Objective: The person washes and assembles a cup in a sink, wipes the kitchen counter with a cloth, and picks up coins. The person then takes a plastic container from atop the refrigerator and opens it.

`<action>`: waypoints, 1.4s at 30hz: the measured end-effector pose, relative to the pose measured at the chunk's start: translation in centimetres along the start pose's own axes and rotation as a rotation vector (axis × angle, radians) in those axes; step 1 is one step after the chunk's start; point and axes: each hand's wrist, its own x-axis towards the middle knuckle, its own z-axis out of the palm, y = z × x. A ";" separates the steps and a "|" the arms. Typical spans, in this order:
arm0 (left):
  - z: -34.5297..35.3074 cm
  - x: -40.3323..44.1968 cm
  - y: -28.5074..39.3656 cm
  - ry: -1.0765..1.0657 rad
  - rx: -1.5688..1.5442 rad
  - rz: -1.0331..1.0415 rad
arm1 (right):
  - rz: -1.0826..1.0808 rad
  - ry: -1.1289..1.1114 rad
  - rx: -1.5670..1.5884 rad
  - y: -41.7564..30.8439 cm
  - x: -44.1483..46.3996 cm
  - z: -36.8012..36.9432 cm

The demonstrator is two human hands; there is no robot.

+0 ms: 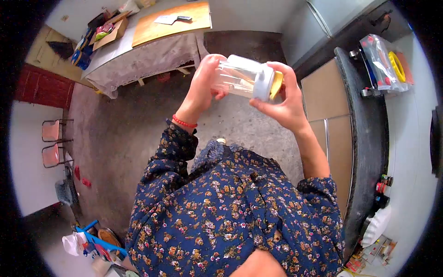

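Observation:
A clear container with a pale grey collar and a yellow lid lies sideways in the air, held between both hands. The fingers of my left hand wrap around its transparent base end, and a red bead bracelet circles that wrist. At the other end, my right hand grips the lid and collar between thumb and fingers. The container's inside looks see-through, with hand parts showing behind the wall.
A cloth-covered table bears a wooden board with a cleaver at upper left. A dark counter runs along the right, with jars and a bagged yellow item. Chairs stand at far left.

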 end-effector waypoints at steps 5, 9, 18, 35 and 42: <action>-0.5 -0.9 1.2 0.017 0.022 -0.373 | -0.722 -0.249 -0.715 -0.9 0.2 -1.2; -1.4 -1.2 2.0 -0.098 0.197 -0.441 | -1.024 -0.251 -0.903 -0.2 -0.7 -0.4; -3.0 -0.8 0.5 0.015 0.106 -0.068 | -0.001 -0.066 0.048 -0.6 -2.5 0.6; -6.1 -0.2 2.1 0.135 0.011 -0.225 | -0.811 -0.050 -0.801 3.1 0.3 0.5; -10.6 -1.4 3.1 0.339 0.493 0.189 | -0.339 0.145 -0.585 3.9 -2.8 -3.4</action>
